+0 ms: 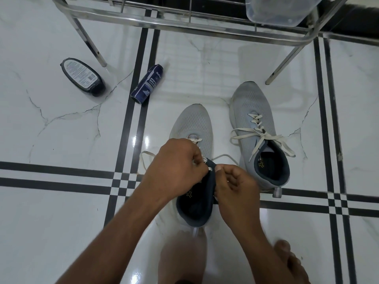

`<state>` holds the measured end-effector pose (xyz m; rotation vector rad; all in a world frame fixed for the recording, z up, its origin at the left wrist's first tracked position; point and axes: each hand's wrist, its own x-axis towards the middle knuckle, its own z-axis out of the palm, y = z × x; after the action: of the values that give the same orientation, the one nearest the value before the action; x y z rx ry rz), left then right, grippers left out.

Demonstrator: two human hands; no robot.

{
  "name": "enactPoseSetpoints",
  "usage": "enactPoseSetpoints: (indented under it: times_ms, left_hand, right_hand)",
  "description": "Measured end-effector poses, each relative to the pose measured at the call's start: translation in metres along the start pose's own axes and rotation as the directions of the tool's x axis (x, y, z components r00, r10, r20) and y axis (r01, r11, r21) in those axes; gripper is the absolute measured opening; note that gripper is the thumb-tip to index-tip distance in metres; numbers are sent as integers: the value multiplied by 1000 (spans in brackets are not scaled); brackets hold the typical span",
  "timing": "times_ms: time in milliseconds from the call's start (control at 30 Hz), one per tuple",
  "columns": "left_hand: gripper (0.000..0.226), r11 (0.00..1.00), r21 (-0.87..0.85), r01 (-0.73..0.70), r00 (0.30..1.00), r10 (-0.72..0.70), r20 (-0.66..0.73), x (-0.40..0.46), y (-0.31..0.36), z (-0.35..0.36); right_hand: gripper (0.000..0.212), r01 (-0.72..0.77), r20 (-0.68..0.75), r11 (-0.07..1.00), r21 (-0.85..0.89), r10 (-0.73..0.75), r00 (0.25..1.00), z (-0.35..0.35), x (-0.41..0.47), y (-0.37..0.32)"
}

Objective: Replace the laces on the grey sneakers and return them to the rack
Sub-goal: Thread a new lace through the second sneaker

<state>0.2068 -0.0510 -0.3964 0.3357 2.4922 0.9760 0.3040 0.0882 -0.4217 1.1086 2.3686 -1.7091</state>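
Bright light from above makes shiny white spots on the floor (61,201), and the edges look bent.

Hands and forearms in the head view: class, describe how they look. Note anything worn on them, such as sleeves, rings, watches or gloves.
Both forearms are bare as far as the frame shows; no sleeve is visible. The left hand and right hand are bare too: no gloves, and no watch or band at either wrist. No rings show on the visible fingers. The fingernails look short and unpainted.
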Motion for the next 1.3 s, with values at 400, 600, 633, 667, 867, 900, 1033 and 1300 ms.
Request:
enactPoseSetpoints:
  times_ms: [400, 600, 633, 667, 867, 900, 1033, 1300]
  left_hand:
    - [23, 994, 87, 65, 974, -44, -223, -22, 5, 36]
    - [18, 989, -148, 21, 960, -62, -274, -21, -13, 38]
    - [16, 975, -223, 21, 957, -85, -278, -26, -16, 38]
    - [16, 959, -282, 31, 958, -109, -265, -29, -17, 38]
    - [16, 906, -420, 55, 954, -172, -245, -36, -27, 45]
    - [16, 909, -414, 43, 951, -164, -262, -36, -28, 46]
    - [13, 978, -208, -20, 925, -61, -374, -41, -23, 42]
    - [26, 979, -149, 139, 909, -186, -373, -77, -19, 47]
  right_hand:
    - [16, 72, -1, 997, -40, -72, 997, 1, -3, 2]
    - [10, 196, 90, 977, -85, -189, 978, -2, -6, -4]
    - [11, 142, 116, 990, -13, -139, 983, -2, -6, -6]
    - [14, 52, 141, 996, 68, -61, 988, -1, -4, -8]
    - [14, -74, 255, 987, 143, 35, 966, -1, 17, -14]
    - [13, -40, 272, 991, 127, 3, 962, -1, 20, -16]
    - [9, 101, 243, 994, 30, -106, 964, 0, 32, -18]
    - [14, 0, 294, 987, 162, -48, 955, 1, 35, -15]
